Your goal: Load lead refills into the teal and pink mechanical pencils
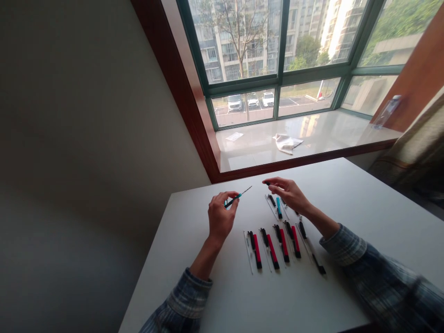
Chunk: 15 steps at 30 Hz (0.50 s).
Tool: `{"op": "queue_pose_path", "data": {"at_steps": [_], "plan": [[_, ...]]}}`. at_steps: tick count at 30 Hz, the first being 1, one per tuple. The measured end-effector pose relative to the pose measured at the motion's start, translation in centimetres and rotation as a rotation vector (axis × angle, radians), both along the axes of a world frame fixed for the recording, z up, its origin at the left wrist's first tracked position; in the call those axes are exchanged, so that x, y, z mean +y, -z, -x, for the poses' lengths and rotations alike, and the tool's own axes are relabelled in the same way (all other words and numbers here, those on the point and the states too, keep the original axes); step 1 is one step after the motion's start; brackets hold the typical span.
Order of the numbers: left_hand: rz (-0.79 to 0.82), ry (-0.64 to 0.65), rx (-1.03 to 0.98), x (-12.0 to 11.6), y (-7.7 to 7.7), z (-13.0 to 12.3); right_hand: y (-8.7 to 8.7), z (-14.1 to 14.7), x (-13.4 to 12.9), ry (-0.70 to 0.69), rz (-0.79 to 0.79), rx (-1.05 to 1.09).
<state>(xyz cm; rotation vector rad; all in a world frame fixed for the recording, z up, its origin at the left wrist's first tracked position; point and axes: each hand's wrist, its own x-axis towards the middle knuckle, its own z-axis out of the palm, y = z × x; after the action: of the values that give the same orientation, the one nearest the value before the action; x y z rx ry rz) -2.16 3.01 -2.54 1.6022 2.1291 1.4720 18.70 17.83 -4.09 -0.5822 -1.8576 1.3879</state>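
Observation:
My left hand [221, 217] is closed around a slim teal-and-black tool [233, 200] with a thin metal shaft that points up and to the right. Its exact kind is not clear. In my right hand [290, 193], thumb and fingers pinch a small black piece [267, 183], apart from the shaft's tip. Below the right hand lie a teal-and-black handle [279, 208], a short black part [272, 200] and thin metal rods. Nearer me is a row of red-and-black handles [272, 252], each beside a black part [252, 240] and a thin rod [247, 252].
The white table [187, 259] meets a wall at left and a red-brown window frame behind. On the sill lie a white cloth [287, 143] and a paper packet [235, 136]; a clear bottle [386, 112] stands tilted in view. A black brush-like piece [319, 266] lies right of the row.

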Motion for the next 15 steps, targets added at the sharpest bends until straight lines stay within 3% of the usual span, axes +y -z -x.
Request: {"op": "queue_pose_path", "data": {"at_steps": [3,6,15], "plan": [[-0.006,-0.018,0.103,0.06,-0.34,0.11,0.05,0.1,-0.23,0.034,-0.253,-0.134],[0.012,-0.035,0.203,0.05,-0.48,-0.1,0.05,0.17,-0.49,0.041,-0.393,-0.184],[0.049,-0.049,0.295,-0.07,-0.13,-0.26,-0.35,0.32,-0.74,0.073,-0.429,-0.042]]}}
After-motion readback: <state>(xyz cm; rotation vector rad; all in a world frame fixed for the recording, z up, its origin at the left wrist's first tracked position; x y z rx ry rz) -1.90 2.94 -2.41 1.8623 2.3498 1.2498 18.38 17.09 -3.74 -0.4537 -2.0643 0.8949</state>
